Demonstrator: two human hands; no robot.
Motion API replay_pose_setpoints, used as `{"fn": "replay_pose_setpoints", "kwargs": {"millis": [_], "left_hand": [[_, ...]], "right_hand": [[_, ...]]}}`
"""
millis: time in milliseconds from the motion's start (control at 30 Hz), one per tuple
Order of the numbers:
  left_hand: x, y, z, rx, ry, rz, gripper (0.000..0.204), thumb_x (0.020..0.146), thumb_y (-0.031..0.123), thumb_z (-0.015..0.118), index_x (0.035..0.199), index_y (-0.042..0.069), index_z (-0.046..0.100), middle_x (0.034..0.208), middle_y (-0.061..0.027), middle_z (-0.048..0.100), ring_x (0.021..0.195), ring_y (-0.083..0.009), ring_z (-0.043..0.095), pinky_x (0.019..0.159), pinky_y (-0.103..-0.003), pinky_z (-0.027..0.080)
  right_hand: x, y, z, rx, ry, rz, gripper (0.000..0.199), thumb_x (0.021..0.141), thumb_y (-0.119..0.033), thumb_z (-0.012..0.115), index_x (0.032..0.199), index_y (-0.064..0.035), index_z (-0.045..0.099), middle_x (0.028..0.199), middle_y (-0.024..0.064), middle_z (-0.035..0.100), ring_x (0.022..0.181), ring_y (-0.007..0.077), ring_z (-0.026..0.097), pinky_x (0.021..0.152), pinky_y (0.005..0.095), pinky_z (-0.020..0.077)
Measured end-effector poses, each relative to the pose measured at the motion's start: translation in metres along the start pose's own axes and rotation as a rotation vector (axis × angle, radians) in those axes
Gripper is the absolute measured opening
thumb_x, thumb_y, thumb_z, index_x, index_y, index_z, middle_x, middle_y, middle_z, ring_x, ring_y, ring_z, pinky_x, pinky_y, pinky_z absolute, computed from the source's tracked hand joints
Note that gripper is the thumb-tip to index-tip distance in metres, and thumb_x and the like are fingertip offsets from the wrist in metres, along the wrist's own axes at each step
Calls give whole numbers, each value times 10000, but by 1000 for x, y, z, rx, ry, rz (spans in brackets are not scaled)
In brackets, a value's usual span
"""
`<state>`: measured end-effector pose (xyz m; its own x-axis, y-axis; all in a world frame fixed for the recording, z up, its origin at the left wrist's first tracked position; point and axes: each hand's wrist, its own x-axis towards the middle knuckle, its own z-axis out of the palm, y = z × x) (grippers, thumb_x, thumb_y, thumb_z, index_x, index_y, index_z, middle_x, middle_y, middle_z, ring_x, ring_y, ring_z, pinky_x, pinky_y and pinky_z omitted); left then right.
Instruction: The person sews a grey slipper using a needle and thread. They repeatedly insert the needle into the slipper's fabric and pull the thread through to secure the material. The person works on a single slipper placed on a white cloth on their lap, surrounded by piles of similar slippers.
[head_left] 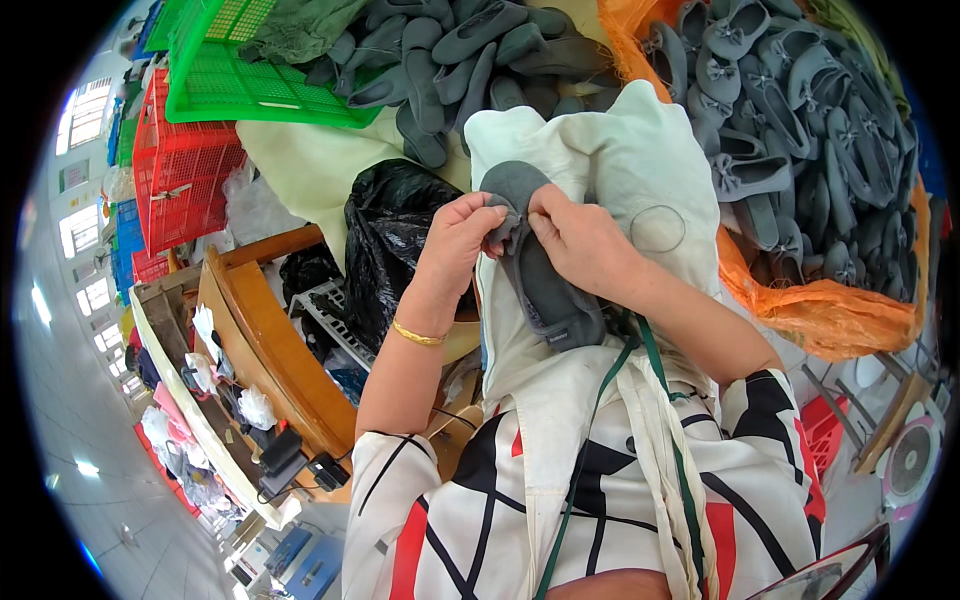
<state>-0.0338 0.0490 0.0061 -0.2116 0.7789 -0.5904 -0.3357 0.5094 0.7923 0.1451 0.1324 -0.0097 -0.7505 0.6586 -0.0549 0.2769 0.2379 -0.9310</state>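
A grey fabric slip-on shoe (545, 285) lies on the white cloth (640, 150) over my lap, its rounded toe pointing away from me. My left hand (460, 232) pinches a small gathered bit of grey fabric at the front edge of the shoe's opening, between thumb and forefinger. Close beside it, the fingertips of my right hand (578, 240) are closed on the upper at the same spot. Whether anything thin, such as a needle or thread, sits between the fingers is too small to tell. Right of the shoe, a thin dark ring outline (657, 229) shows on the cloth.
An orange sack (820, 315) at the right holds many grey shoes with bows (765, 95). More grey shoes (425, 85) are heaped ahead, beside a green crate (270, 90). At the left are a red crate (185, 165), a black plastic bag (385, 235) and a wooden table (275, 330).
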Motion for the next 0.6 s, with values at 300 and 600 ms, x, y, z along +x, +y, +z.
{"fn": "replay_pose_setpoints", "kwargs": {"millis": [300, 600], "left_hand": [[1, -4, 5, 17, 55, 25, 90, 887, 123, 689, 891, 33, 691, 749, 14, 646, 557, -48, 540, 527, -192, 437], [4, -2, 13, 156, 90, 58, 146, 896, 166, 708, 849, 30, 683, 715, 23, 625, 533, -37, 516, 505, -185, 410]], "right_hand": [[20, -1, -11, 38, -10, -63, 75, 949, -99, 568, 974, -32, 545, 785, 158, 615, 715, 349, 616, 655, 401, 488], [40, 1, -2, 303, 225, -186, 106, 968, -170, 563, 929, -72, 568, 918, 69, 649, 699, 232, 651, 595, 338, 502]]}}
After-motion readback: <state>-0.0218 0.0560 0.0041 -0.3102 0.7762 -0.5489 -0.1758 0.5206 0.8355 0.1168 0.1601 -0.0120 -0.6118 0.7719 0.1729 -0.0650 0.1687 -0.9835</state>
